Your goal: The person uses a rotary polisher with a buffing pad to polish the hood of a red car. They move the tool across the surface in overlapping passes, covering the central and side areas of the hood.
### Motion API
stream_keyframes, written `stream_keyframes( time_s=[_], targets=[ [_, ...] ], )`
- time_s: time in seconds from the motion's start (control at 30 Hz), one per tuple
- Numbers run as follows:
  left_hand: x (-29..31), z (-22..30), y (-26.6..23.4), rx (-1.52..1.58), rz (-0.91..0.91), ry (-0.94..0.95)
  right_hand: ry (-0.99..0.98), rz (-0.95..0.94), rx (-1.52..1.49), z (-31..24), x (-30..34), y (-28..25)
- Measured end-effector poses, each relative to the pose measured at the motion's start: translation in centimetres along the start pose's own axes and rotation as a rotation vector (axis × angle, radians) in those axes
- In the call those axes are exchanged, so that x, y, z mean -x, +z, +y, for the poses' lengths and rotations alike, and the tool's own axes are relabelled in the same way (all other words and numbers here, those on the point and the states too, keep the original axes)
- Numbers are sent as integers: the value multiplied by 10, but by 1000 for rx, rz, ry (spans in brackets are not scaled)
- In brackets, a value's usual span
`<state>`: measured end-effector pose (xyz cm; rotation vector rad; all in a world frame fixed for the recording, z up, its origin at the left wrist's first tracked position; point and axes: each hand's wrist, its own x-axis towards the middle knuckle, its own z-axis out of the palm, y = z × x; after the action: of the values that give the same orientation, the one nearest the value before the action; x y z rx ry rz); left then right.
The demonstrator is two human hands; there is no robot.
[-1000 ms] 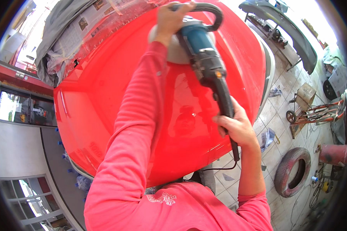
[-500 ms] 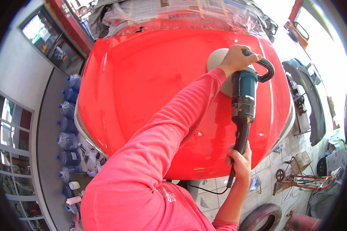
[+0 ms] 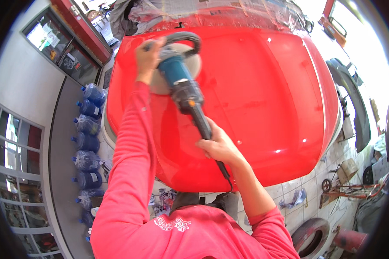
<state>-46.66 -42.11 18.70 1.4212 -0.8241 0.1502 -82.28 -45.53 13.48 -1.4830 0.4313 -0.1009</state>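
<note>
A glossy red car hood (image 3: 263, 95) fills the middle of the view. A blue and black polishing machine (image 3: 183, 88) lies on its left part, with a pale round pad (image 3: 192, 64) flat on the paint. My left hand (image 3: 146, 56) grips the machine's black loop handle at the far end. My right hand (image 3: 218, 144) is closed around the slim rear grip, with the black cord (image 3: 224, 175) trailing off the hood's near edge. Both arms wear red sleeves.
Several blue water jugs (image 3: 87, 142) line the floor at the left, by a grey wall with windows. Plastic sheeting and paper (image 3: 212, 13) mask the windscreen. A dark bumper (image 3: 354, 103), a tyre (image 3: 311, 235) and a small wheeled cart (image 3: 345, 185) stand on the tiled floor at the right.
The polisher and both hands have travelled from the hood's right side to its left part. The view has swung, bringing the water jugs and wall closer in on the left.
</note>
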Motion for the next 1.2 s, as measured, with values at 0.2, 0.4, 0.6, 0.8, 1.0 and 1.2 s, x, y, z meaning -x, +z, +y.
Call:
stream_keyframes(
  time_s=[0.2, 0.4, 0.6, 0.8, 1.0, 1.2],
  targets=[
    [27, 5, -100, -117, 208, -56, -82, -145, 172, 7, -5, 47],
    [45, 39, -24, -28, 145, -91, 8, -99, 138, 3, 38, 5],
    [33, 48, 156, 35, -114, 5, -44, 123, -110, 10, 90, -98],
    [44, 81, 383, 181, -376, 47, 33, 361, -302, 8, 149, -219],
    [88, 103, 567, 215, -565, 67, 11, 646, -345, 26, 209, -306],
    [120, 108, 596, 281, -546, 107, -5, 706, -350, 47, 235, -291]
  ],
)
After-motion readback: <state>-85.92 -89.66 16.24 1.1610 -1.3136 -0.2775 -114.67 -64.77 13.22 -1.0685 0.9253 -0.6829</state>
